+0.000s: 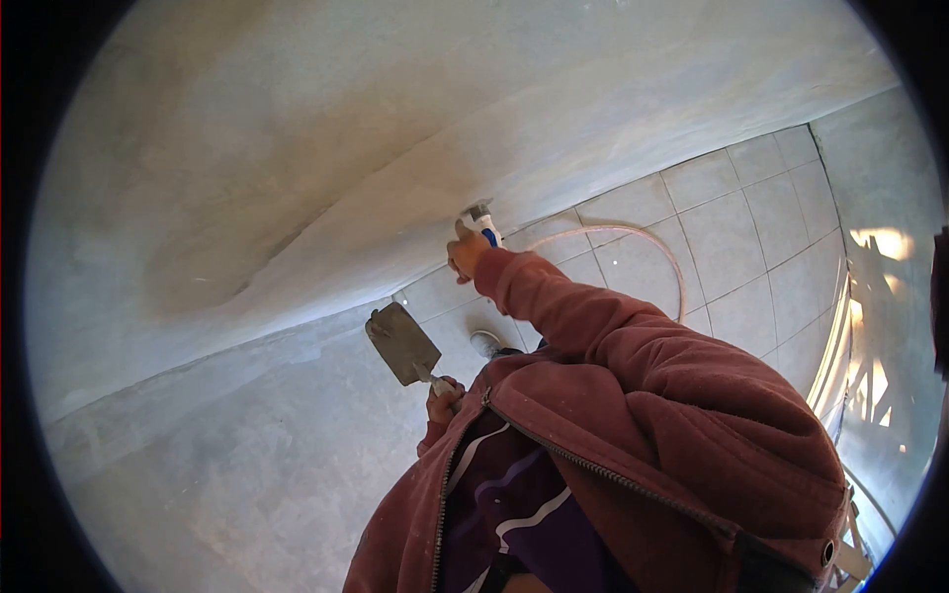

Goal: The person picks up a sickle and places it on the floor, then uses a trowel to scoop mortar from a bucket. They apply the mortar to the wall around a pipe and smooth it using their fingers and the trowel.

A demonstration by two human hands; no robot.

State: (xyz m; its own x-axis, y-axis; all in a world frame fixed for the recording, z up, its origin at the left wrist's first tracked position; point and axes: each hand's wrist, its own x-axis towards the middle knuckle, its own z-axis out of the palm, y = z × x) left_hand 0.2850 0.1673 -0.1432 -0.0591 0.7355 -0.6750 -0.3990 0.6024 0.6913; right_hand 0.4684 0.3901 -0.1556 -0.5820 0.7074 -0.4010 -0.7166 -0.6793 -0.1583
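My right hand (467, 252) reaches out to the wall (346, 188), its fingers wrapped round a putty knife (486, 225) with a white and blue handle. The blade of the putty knife lies right at the plastered surface, low on the wall near the floor. Closer to my body, my left hand (445, 400) grips the handle of a trowel (403, 343). The trowel has a broad, flat, nearly rectangular grey plate, with a small lump of material at its far corner.
Light square tiles (732, 242) cover the floor beside the wall. A pale pinkish hose (652, 240) curves across them. My shoe (484, 343) shows below my arm. Another wall (880, 178) stands at the right, with patches of sunlight on it.
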